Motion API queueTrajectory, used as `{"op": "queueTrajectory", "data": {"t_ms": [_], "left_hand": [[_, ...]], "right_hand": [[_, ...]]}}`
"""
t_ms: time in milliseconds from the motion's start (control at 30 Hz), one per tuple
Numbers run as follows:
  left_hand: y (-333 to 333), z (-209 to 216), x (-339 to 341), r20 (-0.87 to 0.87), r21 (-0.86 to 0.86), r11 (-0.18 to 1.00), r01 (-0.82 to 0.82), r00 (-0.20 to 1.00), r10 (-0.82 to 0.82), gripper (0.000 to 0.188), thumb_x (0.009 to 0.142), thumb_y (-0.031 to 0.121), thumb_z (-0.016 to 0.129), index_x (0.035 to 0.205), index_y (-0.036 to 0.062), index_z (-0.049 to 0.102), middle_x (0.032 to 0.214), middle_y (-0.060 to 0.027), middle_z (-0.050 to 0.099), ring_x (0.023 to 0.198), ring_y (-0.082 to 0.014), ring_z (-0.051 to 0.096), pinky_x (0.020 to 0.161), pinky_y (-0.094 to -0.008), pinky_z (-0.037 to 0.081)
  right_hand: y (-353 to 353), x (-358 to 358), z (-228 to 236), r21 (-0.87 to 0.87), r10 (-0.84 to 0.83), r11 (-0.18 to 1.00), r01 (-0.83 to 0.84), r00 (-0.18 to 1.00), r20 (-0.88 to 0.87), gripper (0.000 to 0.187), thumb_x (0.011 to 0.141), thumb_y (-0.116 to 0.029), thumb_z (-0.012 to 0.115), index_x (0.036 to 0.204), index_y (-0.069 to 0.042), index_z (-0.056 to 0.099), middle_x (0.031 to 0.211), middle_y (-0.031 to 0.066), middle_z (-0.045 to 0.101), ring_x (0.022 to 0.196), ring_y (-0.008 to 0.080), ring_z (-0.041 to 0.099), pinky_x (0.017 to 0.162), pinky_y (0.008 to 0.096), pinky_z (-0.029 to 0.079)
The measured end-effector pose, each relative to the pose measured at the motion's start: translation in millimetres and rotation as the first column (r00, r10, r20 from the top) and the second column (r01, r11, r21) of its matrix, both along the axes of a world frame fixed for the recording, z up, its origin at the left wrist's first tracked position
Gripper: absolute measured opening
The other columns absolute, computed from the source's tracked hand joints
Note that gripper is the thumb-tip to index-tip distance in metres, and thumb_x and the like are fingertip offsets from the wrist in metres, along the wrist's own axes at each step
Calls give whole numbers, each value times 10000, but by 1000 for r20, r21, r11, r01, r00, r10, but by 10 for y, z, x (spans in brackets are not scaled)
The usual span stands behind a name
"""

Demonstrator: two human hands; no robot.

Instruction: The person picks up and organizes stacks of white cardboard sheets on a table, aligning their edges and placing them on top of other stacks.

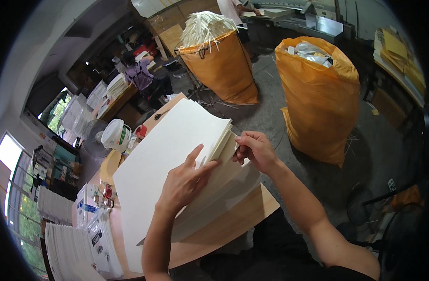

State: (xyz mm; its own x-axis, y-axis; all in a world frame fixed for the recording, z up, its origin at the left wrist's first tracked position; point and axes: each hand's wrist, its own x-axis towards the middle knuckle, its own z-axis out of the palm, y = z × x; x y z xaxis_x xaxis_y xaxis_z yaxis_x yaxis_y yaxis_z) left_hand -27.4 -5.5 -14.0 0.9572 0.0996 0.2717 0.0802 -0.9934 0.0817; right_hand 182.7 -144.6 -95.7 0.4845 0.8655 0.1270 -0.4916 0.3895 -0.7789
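Here, a thick cream paper stack [167, 154], left hand [184, 180] flat atop, right hand [254, 150] fingers pinching its fanned edge

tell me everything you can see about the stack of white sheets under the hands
The stack of white sheets is a thick pile of large, plain, cream-white paper or thin card, lying flat on a light wooden table. Its upper layers are fanned apart at the right edge, showing many thin sheet edges. The left hand rests flat on top, thumb out, pressing near that edge. The right hand pinches the edge of a few lifted sheets. The top sheet looks blank and unmarked.
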Motion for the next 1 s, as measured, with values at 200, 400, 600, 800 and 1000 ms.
{"op": "queueTrajectory", "data": {"t_ms": [200,400,600,800,1000], "left_hand": [[-102,48,0,-11,-59,998,-37,999,36,571,764,341,896,1293,345,680,1485,-164,569,1016,-346,742,815,-407,617],[-73,90,-15,-39,-111,993,-47,998,43,595,748,334,911,1299,321,687,1494,-158,569,1079,-363,740,841,-414,618],[-79,92,12,-50,-92,995,-35,998,31,597,747,339,910,1301,311,689,1481,-157,579,1061,-350,744,845,-413,614],[-83,100,-3,-63,-84,996,-38,997,33,602,743,322,913,1303,308,691,1475,-147,585,1069,-345,739,840,-415,613],[-82,82,19,-66,-98,995,-24,998,17,612,751,302,903,1323,313,685,1486,-160,570,1072,-347,729,862,-425,606]], "right_hand": [[-17,-21,18,41,13,999,-12,999,-35,297,1045,-203,620,779,-74,591,702,60,656,666,187,713,577,287,531],[-231,-259,-147,168,-613,711,683,485,624,269,978,-225,665,792,-50,580,764,77,655,666,200,658,631,322,530],[-303,-400,-119,304,-333,872,384,9,943,292,870,-283,734,1039,-48,686,979,135,688,1032,369,630,1035,486,472],[-332,-421,-306,156,-372,863,480,395,840,212,857,-249,760,922,-57,699,934,128,682,915,377,653,861,489,512],[-424,-405,-178,387,-434,777,496,-22,901,283,862,-337,740,943,-67,712,1062,163,675,1080,364,620,1011,490,451]]}}
